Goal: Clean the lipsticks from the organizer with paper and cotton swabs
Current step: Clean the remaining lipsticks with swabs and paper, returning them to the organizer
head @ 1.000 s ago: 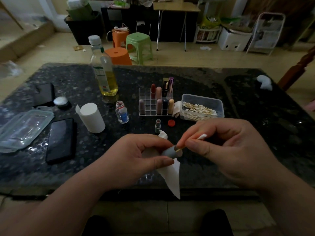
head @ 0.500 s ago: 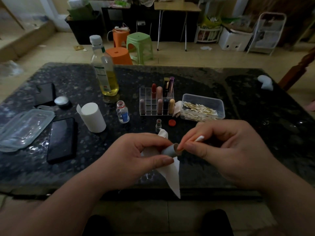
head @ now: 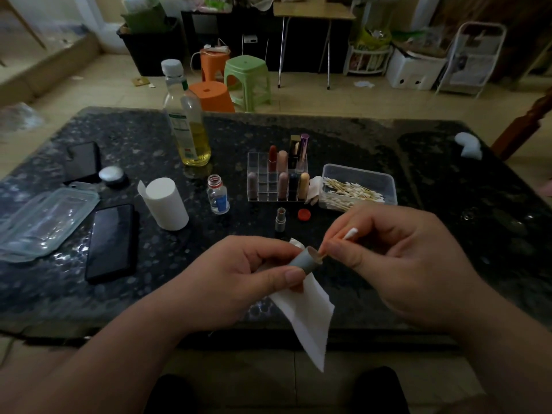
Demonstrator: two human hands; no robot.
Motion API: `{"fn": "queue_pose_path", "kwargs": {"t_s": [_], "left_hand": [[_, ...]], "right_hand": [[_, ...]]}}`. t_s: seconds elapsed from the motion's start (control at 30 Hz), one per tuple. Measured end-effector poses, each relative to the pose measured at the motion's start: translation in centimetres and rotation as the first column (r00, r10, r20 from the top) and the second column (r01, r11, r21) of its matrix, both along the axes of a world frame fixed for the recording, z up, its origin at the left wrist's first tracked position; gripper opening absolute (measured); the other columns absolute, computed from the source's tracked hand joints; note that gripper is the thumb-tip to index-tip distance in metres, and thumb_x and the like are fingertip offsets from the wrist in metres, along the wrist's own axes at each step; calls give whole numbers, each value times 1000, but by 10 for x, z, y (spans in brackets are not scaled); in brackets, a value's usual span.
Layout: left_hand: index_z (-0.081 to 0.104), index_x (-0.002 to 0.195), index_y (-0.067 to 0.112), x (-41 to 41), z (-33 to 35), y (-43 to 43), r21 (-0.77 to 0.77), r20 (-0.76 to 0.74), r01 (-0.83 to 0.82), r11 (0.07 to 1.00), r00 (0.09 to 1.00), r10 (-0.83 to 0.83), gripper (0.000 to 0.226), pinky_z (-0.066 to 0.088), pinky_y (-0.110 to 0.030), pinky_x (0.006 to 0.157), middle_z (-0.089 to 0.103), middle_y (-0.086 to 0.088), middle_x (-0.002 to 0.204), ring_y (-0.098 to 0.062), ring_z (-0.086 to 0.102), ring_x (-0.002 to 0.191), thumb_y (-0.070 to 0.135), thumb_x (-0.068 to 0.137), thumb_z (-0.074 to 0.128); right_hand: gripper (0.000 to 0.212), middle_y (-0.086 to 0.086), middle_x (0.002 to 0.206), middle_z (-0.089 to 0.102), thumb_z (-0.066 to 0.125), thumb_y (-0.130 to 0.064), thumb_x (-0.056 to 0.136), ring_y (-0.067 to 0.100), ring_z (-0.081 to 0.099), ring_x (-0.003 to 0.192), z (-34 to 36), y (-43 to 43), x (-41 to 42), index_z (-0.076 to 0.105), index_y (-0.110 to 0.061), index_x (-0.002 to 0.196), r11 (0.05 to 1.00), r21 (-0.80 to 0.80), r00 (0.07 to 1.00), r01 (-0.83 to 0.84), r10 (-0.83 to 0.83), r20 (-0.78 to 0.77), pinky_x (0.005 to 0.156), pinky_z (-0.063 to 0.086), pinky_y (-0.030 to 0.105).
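- The left hand [head: 239, 282] holds a grey cylindrical lipstick cap [head: 302, 261] in its grip, thumb and fingers curled round it, the open end turned toward the right hand.
- A white sheet of paper [head: 309, 321] is caught in the same grip and hangs down past the near edge of the dark speckled stone bench [head: 433, 189].
- The right hand [head: 397, 264] pinches a white-tipped cotton swab [head: 350, 234]; its lower end sits at the cap's mouth.
- The clear plastic gridded organizer [head: 260, 186] stands mid-bench with several lipsticks upright in its compartments.
- Just in front of it, an uncapped grey lipstick tube [head: 280, 220] stands upright beside a small red round lid [head: 304, 214].
- A clear rectangular plastic box of cotton swabs [head: 360, 171] sits just right of the organizer.
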State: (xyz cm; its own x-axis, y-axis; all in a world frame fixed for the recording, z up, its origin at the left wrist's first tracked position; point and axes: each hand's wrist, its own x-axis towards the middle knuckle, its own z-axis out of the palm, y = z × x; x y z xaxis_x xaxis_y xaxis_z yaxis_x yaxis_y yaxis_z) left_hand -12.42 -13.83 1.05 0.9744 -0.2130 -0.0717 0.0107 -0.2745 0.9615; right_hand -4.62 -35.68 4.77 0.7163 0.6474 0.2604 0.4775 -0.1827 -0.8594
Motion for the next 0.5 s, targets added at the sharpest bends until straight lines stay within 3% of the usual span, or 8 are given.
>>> {"fn": "queue_pose_path", "kwargs": {"t_s": [0.13,0.23,0.3,0.4,0.5], "left_hand": [[75,111,27,1,-2,-1,-27,-25,17,999,1000,-18,22,54,-26,86,74,2,95,-14,69,94,39,98,64],[76,111,22,0,-4,-1,-144,-80,4,990,997,-16,34,52,-42,91,72,-2,94,-24,66,96,45,91,62],[76,112,21,0,-6,-1,-199,-111,2,980,993,-25,33,50,-47,95,72,-5,97,-27,65,98,43,91,64],[76,114,24,2,-7,0,-196,-132,4,981,991,-30,27,51,-48,99,74,-9,107,-28,68,105,37,93,67],[76,115,29,3,-6,2,-140,-123,-3,990,992,-14,24,54,-40,96,75,-8,108,-22,70,105,37,93,70]], "right_hand": [[5,7,85,74,70,-21,74,13,71,77,2,5,-2,72,-21,70,991,130,951,8,33,-308,70,58,25],[12,6,82,74,68,-23,76,11,69,73,-3,11,-4,73,-30,68,974,224,922,41,50,-385,70,56,27],[12,3,84,74,67,-26,78,15,72,81,-6,13,-5,72,-33,69,973,223,944,60,17,-329,74,57,30],[9,-1,87,73,68,-24,84,19,71,86,-8,12,-3,70,-29,76,985,159,997,69,-63,-43,75,60,30],[8,-4,87,71,74,-25,89,22,70,86,-7,6,2,69,-21,84,995,80,988,58,-69,140,75,59,36]]}}
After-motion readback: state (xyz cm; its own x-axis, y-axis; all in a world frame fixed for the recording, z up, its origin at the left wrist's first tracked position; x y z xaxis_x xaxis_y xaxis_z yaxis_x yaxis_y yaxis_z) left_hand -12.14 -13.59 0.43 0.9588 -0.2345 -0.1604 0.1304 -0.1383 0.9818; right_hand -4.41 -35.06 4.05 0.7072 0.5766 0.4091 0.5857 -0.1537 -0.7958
